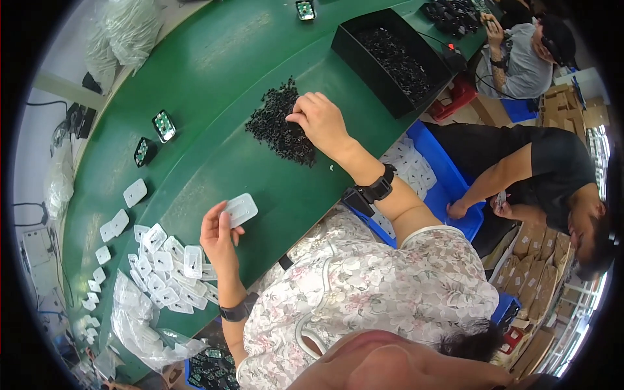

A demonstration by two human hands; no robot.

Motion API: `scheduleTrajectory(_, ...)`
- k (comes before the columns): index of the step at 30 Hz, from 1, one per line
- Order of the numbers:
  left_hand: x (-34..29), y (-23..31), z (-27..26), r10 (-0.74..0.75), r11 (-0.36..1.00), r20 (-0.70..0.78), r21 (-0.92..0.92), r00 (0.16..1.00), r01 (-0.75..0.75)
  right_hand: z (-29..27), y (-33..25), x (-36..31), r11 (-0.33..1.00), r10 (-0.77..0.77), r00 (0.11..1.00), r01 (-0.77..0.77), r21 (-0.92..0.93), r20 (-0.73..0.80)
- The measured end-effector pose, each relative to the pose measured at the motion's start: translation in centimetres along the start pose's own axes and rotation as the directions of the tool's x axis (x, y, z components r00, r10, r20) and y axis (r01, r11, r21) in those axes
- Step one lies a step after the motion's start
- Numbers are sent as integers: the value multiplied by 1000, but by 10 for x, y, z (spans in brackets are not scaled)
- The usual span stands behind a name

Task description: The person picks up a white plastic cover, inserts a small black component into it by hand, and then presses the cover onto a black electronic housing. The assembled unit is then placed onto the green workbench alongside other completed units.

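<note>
My left hand (220, 239) grips a whitish translucent plastic cover (243, 208), rectangular with rounded corners, between thumb and fingers above the green table. Beyond it lies a loose heap of tiny black parts (273, 133). My right hand (320, 123) is at the heap's right side, fingers closed together with the thumb in a pinch; whatever is between the tips is too small or hidden to make out. To the left of my left hand, many similar white covers (166, 263) lie piled, several with a small dark part on them.
A black bin (380, 62) of small black parts stands at the far right. Black housings with green circuit boards (164, 126) and single white covers (135, 193) sit to the left. A clear plastic bag (133, 318) lies near left. Beside me, a co-worker reaches into a blue crate (448, 201).
</note>
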State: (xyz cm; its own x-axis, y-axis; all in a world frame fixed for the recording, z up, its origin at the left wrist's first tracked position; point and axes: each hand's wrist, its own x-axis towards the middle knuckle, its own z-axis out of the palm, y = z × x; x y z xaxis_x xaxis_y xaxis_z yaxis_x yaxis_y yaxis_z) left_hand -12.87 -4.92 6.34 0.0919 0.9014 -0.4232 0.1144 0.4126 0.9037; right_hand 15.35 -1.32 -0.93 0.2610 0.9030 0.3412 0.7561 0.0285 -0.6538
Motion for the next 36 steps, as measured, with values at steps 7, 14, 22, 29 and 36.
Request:
scheduleTrajectory(7, -31, 3, -25, 102, 973, -172, 223, 980, -62, 46, -12, 1, 999, -32, 994, 33, -12, 106)
scheduleTrajectory(14, -64, 2, -52, 110, 962, -292, 271, 950, -28, 90, -53, -6, 977, -99, 977, 59, 204, 190)
scheduleTrajectory(22, -62, 9, -43, 249, 919, -335, 377, 909, -114, 57, -144, -21, 652, -334, 824, -149, 744, 458)
scheduleTrajectory(29, -40, 10, -30, 350, 852, -223, 479, 910, -211, 48, -155, -24, 358, -408, 689, -482, 800, 598)
scheduleTrajectory(36, 48, 23, 79, 392, 866, 205, 246, 897, -435, -38, -66, 1, 633, 15, 879, -378, 676, 477)
